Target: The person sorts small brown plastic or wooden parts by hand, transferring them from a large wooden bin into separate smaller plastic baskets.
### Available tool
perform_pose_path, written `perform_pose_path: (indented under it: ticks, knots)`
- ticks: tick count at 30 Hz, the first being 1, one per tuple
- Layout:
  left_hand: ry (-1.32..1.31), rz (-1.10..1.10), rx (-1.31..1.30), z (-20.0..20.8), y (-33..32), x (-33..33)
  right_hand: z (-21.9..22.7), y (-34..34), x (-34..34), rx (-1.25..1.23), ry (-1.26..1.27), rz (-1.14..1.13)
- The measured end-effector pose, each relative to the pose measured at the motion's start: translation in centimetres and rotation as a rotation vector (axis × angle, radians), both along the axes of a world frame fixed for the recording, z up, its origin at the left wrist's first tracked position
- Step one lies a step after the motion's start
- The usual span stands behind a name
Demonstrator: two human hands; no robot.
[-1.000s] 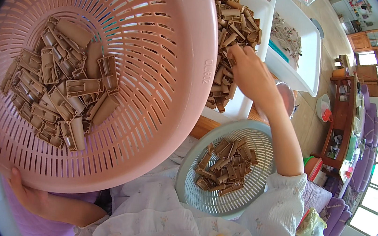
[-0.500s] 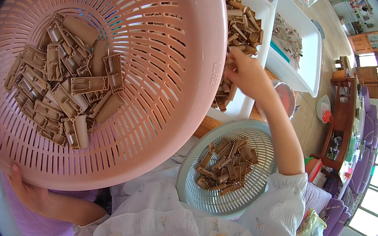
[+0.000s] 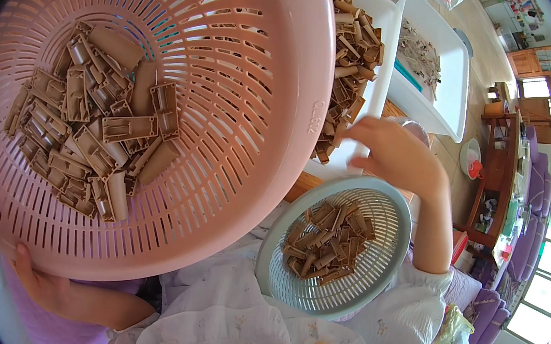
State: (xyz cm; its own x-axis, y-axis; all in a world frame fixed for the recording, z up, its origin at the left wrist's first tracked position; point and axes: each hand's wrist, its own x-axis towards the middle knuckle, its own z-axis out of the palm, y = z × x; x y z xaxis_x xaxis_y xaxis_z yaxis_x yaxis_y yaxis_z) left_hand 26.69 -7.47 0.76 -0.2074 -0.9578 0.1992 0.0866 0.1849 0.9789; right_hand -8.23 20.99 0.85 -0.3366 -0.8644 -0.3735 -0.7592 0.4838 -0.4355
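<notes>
A large pink slotted plastic basket (image 3: 235, 167) fills the left side, tilted so its inside shows. Brown plastic pieces (image 3: 95, 126), hollow and open-backed, are heaped in it. My left hand (image 3: 45, 287) grips its near rim, the thumb on the edge and the other fingers hidden. Above the far rim of a grey-green basket (image 3: 382, 281) hovers my right hand (image 3: 401, 153), thumb and fingers apart, slightly blurred, with nothing seen between them. Smaller brown pieces (image 3: 329, 240) lie inside that basket, by my lap. Beyond my fingers, a white tray (image 3: 383, 68) holds many similar brown pieces (image 3: 351, 57).
Another white tray (image 3: 452, 90) at the far right holds thin pale parts and a teal strip (image 3: 407, 78). A round container (image 3: 415, 131) stands partly hidden behind my right hand. Purple seats (image 3: 535, 197) and a wooden shelf unit (image 3: 498, 179) stand farther right.
My right hand has drawn back from the brown pieces in the white tray toward the grey-green basket, and its fingers have spread. The pink basket has shifted slightly; my left hand keeps its grip.
</notes>
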Motion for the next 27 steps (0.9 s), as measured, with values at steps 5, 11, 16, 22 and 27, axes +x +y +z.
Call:
perform_pose_path:
  ticks: [5, 11, 16, 22, 27]
  knots:
    - [0.048, 0.036, 0.060, 0.4, -0.4, -0.2, -5.2, -1.5, -1.6, 0.148, 0.705, 0.093]
    - [0.143, 0.000, 0.190, 0.7, -0.3, 0.2, -5.4, -3.0, -1.9, 0.358, 0.573, 0.164]
    - [0.153, 0.064, 0.174, 0.9, 0.2, -0.8, -5.6, -2.9, -1.4, 0.395, 0.588, 0.122]
    - [0.123, 0.025, 0.111, 0.6, -0.3, -0.1, -5.9, -3.1, -1.1, 0.425, 0.705, 0.048]
    - [0.143, 0.039, 0.131, 0.6, -0.2, -0.3, -2.9, -2.1, -1.6, 0.218, 0.559, -0.050]
